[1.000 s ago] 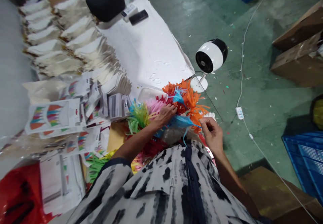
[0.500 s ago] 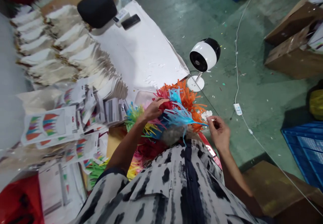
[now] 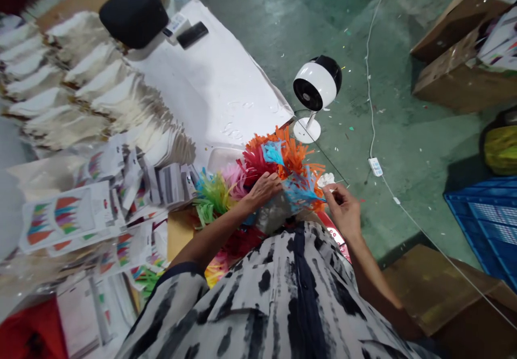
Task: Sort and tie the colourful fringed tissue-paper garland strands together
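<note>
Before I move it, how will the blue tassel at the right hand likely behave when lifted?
The blue tassel will probably flop, since its thin strips splay loosely. It looks light for its size: mostly narrow strips, with the right hand pinching its slim end. Strips may snag where they overlap the orange fringe.

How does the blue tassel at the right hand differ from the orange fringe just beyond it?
The blue tassel is pinched at one end by the right hand; the orange fringe is not held by that hand. The blue tassel is a smaller bunch, while the orange fringe spreads wider. Both are made of thin strips.
</note>
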`<state>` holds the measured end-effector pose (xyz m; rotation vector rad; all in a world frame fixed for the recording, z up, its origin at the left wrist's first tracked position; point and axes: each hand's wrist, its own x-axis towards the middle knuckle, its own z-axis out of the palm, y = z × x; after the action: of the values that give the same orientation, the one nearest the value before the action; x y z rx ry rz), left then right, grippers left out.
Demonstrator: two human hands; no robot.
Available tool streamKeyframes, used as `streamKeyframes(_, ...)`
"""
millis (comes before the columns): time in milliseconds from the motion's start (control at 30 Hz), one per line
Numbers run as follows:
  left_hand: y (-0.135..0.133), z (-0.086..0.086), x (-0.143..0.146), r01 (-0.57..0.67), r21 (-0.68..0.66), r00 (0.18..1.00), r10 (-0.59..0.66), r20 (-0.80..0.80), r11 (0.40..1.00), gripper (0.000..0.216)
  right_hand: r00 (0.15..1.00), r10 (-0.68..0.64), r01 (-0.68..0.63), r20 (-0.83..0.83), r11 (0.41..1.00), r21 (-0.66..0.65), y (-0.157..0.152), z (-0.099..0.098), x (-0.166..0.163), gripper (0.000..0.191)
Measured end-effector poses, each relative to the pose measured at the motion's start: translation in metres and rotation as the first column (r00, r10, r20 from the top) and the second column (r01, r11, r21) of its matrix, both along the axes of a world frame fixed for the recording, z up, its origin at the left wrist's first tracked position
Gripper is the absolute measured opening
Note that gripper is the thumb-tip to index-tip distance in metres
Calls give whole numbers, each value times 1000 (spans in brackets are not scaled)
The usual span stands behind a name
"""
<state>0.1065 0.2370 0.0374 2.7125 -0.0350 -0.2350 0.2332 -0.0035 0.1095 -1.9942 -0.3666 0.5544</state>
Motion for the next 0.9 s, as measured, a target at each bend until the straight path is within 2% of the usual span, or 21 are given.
streamKeyframes(67, -1, -7, 2, -13, -14, 1000, 13, 18, 1000, 20, 1000, -4, 5, -12, 1000, 7, 0, 0, -1, 35)
streamKeyframes(133, 4, -5, 3, -32, -39, 998, 34, 55, 999, 20, 1000, -15, 15, -18, 1000, 14, 0, -1, -1, 34)
streamKeyframes(200, 12, 6, 4, -84, -52, 990, 89, 110, 995, 20, 999, -29, 30, -30, 999, 43, 1, -2, -2, 33)
streamKeyframes(267, 16, 23, 5, -211, -189, 944, 250, 216, 959, 18, 998, -36, 42, -54, 994, 100, 5, -2, -4, 32)
streamKeyframes(300, 15, 32, 5, -280, -324, 893, 369, 259, 904, 17, 997, -35, 44, -66, 991, 129, 8, -2, -5, 32)
streamKeyframes(333, 11, 42, 6, -331, -481, 826, 495, 268, 812, 18, 997, -31, 42, -75, 987, 153, 12, 0, -7, 32)
streamKeyframes(400, -1, 59, 9, -365, -739, 712, 681, 170, 566, 21, 997, -9, 24, -80, 981, 191, 22, 5, -10, 32)
streamKeyframes(433, -10, 65, 11, -370, -803, 693, 714, 95, 466, 23, 997, 12, 5, -80, 977, 211, 27, 9, -12, 30)
streamKeyframes(500, -27, 75, 14, -382, -859, 697, 717, -26, 340, 25, 994, 72, -48, -81, 964, 263, 38, 18, -15, 27)
streamKeyframes(567, -40, 79, 17, -390, -884, 703, 703, -105, 258, 23, 988, 131, -102, -79, 949, 300, 46, 25, -17, 25)
streamKeyframes(667, -52, 78, 18, -397, -904, 686, 705, -177, 159, 20, 986, 150, -124, -68, 948, 292, 50, 32, -17, 24)
streamKeyframes(900, -63, 73, 13, -439, -898, 643, 694, -324, -12, 25, 984, 168, -151, -58, 963, 222, 45, 30, -17, 31)
